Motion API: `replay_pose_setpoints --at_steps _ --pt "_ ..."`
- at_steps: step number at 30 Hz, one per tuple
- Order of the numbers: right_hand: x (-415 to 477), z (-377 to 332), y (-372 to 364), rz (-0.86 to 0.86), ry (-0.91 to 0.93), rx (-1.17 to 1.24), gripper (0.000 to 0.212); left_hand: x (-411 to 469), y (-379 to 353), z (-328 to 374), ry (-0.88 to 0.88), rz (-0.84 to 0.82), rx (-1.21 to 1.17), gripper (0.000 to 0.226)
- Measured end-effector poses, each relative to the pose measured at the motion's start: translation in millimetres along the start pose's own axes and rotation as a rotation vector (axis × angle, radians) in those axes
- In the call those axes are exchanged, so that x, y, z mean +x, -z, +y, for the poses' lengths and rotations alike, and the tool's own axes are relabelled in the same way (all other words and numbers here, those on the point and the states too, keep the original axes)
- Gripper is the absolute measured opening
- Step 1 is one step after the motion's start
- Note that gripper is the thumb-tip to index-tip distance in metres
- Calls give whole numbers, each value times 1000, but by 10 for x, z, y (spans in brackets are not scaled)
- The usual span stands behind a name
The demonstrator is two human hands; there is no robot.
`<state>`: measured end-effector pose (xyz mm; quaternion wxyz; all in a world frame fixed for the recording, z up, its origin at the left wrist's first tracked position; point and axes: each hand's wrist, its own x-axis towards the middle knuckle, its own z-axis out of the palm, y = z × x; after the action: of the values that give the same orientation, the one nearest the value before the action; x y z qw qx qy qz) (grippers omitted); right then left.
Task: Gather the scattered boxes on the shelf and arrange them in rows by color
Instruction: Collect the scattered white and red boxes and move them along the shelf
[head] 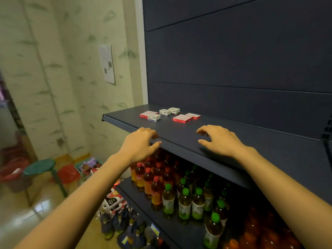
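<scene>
Small boxes lie scattered near the left end of a dark blue shelf (233,133). A red-and-white box (146,114) lies at the left, with a white box (154,117) against its front. Two more white boxes (165,112) (174,110) sit behind the middle. Two red-and-white boxes (181,118) (193,116) lie at the right. My left hand (139,144) hovers at the shelf's front edge, fingers curled and apart, holding nothing. My right hand (218,139) hovers over the shelf, fingers spread, empty. Both hands are short of the boxes.
The shelf below holds rows of red-capped bottles (152,178) and green-capped bottles (185,202). More packaged goods (115,200) stand lower at the left. A green stool (40,167) and red bags (69,174) are on the floor by the wallpapered wall.
</scene>
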<state>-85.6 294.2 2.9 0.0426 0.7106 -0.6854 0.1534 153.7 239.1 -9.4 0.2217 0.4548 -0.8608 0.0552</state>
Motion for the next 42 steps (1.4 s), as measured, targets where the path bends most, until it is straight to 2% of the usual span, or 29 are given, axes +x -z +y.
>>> replay_pose_setpoints --at_steps 9,17,25,28,31,37,42 --pt "922 -148 -336 -27 -57 3 40 504 -314 -614 -11 10 -73 33" --pt "2002 -232 -525 -2 -28 -133 37 1304 -566 -1255 -45 26 -103 31" --pt "2796 -115 -575 -22 -103 -173 41 2267 -840 -1647 -242 -200 -119 55" --pt "2951 -96 -649 -37 -118 -157 41 2521 -928 -1724 -300 -351 -82 54" --pt "3067 -101 -739 -61 -143 -124 42 2641 -982 -1826 -335 -430 -203 46" --pt "3333 -177 -935 -90 -238 -77 52 2826 -800 -2067 -410 -239 -481 39" --pt "3451 -248 -1109 -74 -350 -129 58 2972 -695 -2254 -436 -143 -505 36"
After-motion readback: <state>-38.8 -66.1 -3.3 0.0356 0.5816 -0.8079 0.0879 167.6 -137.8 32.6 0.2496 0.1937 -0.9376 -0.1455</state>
